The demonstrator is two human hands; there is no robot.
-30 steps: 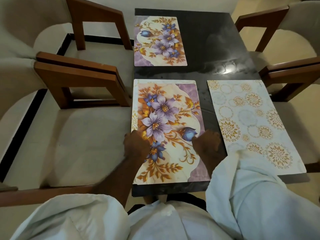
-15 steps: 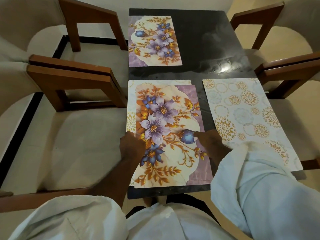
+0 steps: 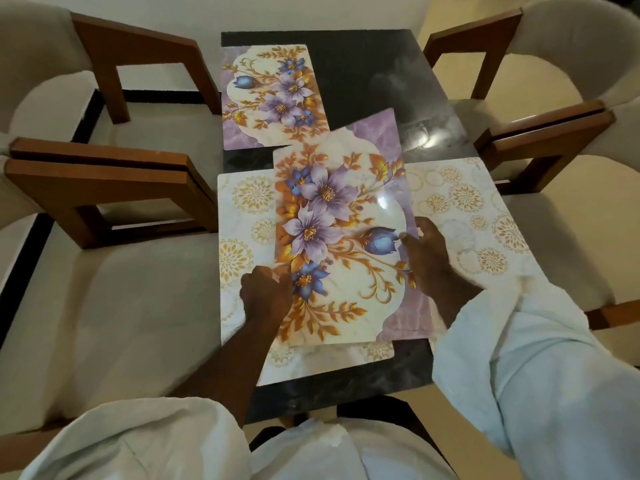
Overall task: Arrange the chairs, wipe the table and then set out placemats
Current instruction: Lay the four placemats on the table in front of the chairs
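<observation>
Four cream chairs stand round one dark table, two at each side. There are four mats: the far floral placemat, the left circle placemat and the right circle placemat lie flat. The near floral placemat, flat half a second ago, is now lifted and tilted above the left one. The left hand curls round its left edge, the right hand pinches its right edge. A white sleeve hides the right mat's near corner

Glossy floral placemat, polished dark table, wooden chair arms.
</observation>
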